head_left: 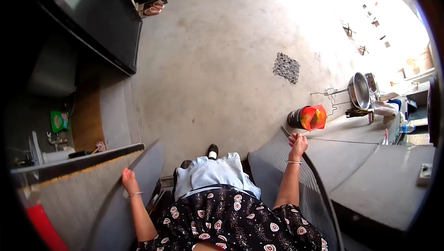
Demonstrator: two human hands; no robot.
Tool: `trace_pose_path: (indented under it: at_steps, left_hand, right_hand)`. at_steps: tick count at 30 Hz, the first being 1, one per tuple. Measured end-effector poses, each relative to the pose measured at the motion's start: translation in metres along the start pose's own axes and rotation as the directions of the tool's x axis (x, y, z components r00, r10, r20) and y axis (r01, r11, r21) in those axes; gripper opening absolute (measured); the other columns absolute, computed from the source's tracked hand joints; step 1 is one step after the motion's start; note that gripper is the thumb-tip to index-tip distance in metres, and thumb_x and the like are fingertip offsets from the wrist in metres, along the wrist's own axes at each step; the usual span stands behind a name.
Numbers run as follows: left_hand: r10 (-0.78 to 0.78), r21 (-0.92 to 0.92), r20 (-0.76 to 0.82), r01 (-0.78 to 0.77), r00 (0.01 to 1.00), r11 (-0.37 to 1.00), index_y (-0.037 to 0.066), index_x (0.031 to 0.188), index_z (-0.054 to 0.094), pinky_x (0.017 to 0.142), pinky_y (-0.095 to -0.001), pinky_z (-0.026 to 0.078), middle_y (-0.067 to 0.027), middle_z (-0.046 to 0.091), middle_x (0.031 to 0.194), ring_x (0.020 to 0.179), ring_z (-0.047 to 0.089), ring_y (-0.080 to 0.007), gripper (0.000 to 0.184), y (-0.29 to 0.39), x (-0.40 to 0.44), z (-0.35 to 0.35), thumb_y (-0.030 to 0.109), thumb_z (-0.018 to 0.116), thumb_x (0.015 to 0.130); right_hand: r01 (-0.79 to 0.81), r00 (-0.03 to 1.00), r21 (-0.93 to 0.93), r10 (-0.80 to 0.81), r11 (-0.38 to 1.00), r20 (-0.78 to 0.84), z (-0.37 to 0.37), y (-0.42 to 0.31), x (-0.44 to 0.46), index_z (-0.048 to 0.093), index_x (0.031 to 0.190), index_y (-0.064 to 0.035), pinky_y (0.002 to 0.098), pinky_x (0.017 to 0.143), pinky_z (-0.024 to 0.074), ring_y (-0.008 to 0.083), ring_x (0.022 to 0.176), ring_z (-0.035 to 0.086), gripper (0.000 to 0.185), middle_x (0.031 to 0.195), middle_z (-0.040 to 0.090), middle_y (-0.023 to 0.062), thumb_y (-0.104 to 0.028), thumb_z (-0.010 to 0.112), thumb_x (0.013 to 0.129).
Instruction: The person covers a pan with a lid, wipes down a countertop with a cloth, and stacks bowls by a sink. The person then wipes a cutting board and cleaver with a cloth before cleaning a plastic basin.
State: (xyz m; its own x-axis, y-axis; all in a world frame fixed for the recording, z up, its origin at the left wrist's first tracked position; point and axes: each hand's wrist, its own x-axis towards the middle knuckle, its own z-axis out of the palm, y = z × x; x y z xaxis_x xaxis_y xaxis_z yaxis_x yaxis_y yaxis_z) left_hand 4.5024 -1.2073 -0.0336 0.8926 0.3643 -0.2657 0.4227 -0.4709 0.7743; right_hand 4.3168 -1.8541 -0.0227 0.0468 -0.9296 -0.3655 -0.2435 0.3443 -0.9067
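Observation:
My left hand (131,180) is closed on the edge of a thin grey panel (153,162) that looks like a door, angled out to my left. On the other side, my right hand (298,143) grips the top edge of a second grey, ridged panel (266,158), fingers curled over it. Both wrists wear bangles. Between the panels are my light blue garment (210,172) and one dark shoe (212,150). Just beyond my right hand stands a dark bucket (296,117) with a red-orange bag (314,117) in it.
Concrete floor (208,66) stretches ahead, with a dark shaggy mat (286,67). A metal basin (359,90) and wire rack stand at right, beside a grey ledge (360,158). At left are a dark cabinet (101,24), a tap (56,140) and a green packet (59,121). Pink shoes (154,9) lie further off.

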Motion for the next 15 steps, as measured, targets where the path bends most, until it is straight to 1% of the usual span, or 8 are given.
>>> trace_pose_path:
  at_steps: [1, 3, 4, 8, 9, 11, 13, 15]
  left_hand:
    - [-0.118, -0.001, 0.003, 0.118, 0.993, 0.993, 0.0, 0.117, 0.048, 0.088, -0.0311, 0.042, -0.0144, 0.057, 0.11, 0.1, 0.055, -0.0219, 0.036, 0.003, 0.013, 0.012, 0.005, 0.051, 0.081]
    - [-0.322, -0.065, 0.045, 0.324, 0.946, 0.944, 0.007, 0.119, 0.049, 0.063, -0.0295, 0.044, -0.0066, 0.058, 0.108, 0.089, 0.056, -0.018, 0.043, 0.014, 0.036, 0.037, 0.014, 0.056, 0.077]
    - [-0.338, -0.059, 0.084, 0.344, 0.937, 0.937, 0.008, 0.116, 0.05, 0.063, -0.0331, 0.043, -0.0049, 0.058, 0.105, 0.085, 0.055, -0.0161, 0.041, 0.016, 0.052, 0.05, 0.014, 0.056, 0.076]
    - [-0.315, -0.042, 0.21, 0.33, 0.926, 0.943, 0.006, 0.117, 0.049, 0.068, -0.0364, 0.044, -0.0054, 0.057, 0.106, 0.09, 0.056, -0.0177, 0.041, 0.069, 0.113, 0.111, 0.019, 0.058, 0.079]
    - [-0.274, -0.151, 0.269, 0.321, 0.923, 0.935, 0.005, 0.117, 0.049, 0.07, -0.0351, 0.045, -0.0062, 0.058, 0.104, 0.092, 0.056, -0.0189, 0.041, 0.062, 0.141, 0.124, 0.019, 0.057, 0.079]
    - [-0.285, -0.114, 0.274, 0.326, 0.918, 0.939, 0.005, 0.118, 0.049, 0.062, -0.026, 0.045, -0.0076, 0.059, 0.101, 0.079, 0.055, -0.0128, 0.041, 0.121, 0.174, 0.157, 0.011, 0.056, 0.078]
    - [-0.255, -0.122, 0.305, 0.303, 0.918, 0.945, 0.004, 0.116, 0.05, 0.061, -0.0247, 0.045, -0.0072, 0.06, 0.099, 0.077, 0.055, -0.0117, 0.039, 0.164, 0.202, 0.185, 0.01, 0.056, 0.078]
    - [-0.189, -0.144, 0.355, 0.253, 0.916, 0.957, 0.003, 0.114, 0.052, 0.06, -0.0237, 0.045, -0.0065, 0.06, 0.096, 0.075, 0.055, -0.0111, 0.037, 0.209, 0.238, 0.224, 0.01, 0.057, 0.077]
  right_hand:
    - [-0.051, 0.999, 0.011, 0.052, 0.999, -0.016, 0.011, -0.001, 0.004, 0.054, 0.085, -0.0086, 0.0215, 0.041, 0.0403, 0.0136, 0.053, 0.059, 0.013, 0.075, 0.062, 0.0037, -0.021, 0.049, 0.086]
    - [-0.067, 0.998, 0.01, 0.067, 0.998, 0.002, 0.044, -0.007, 0.016, 0.054, 0.087, -0.0081, 0.023, 0.042, 0.0436, 0.0156, 0.054, 0.061, 0.012, 0.074, 0.062, 0.005, -0.019, 0.049, 0.086]
    - [-0.064, 0.997, 0.022, 0.063, 0.998, 0.046, 0.062, -0.01, 0.021, 0.055, 0.086, -0.0076, 0.0232, 0.043, 0.0441, 0.0157, 0.054, 0.061, 0.012, 0.074, 0.062, 0.0053, -0.019, 0.049, 0.086]
    - [-0.065, 0.986, 0.027, 0.06, 0.998, 0.157, 0.151, -0.043, 0.038, 0.055, 0.084, -0.0057, 0.0237, 0.044, 0.0455, 0.016, 0.055, 0.061, 0.015, 0.075, 0.062, 0.0063, -0.019, 0.049, 0.087]
    - [-0.065, 0.98, 0.009, 0.062, 0.998, 0.189, 0.172, -0.05, 0.042, 0.055, 0.084, -0.0055, 0.0236, 0.044, 0.0457, 0.0162, 0.056, 0.061, 0.015, 0.076, 0.062, 0.0064, -0.019, 0.049, 0.087]
    - [-0.043, 0.975, -0.036, 0.049, 0.998, 0.215, 0.209, -0.067, 0.045, 0.054, 0.085, -0.0042, 0.0233, 0.044, 0.0458, 0.0166, 0.056, 0.061, 0.017, 0.076, 0.062, 0.0072, -0.02, 0.048, 0.087]
    - [-0.018, 0.962, -0.081, 0.04, 0.997, 0.269, 0.237, -0.083, 0.049, 0.054, 0.086, -0.0036, 0.0237, 0.044, 0.0459, 0.0169, 0.056, 0.062, 0.017, 0.076, 0.062, 0.0077, -0.019, 0.047, 0.087]
    - [-0.098, 0.959, -0.111, 0.124, 0.989, 0.256, 0.272, -0.099, 0.055, 0.054, 0.086, -0.003, 0.0245, 0.044, 0.0462, 0.0179, 0.056, 0.062, 0.017, 0.076, 0.062, 0.0083, -0.018, 0.047, 0.086]
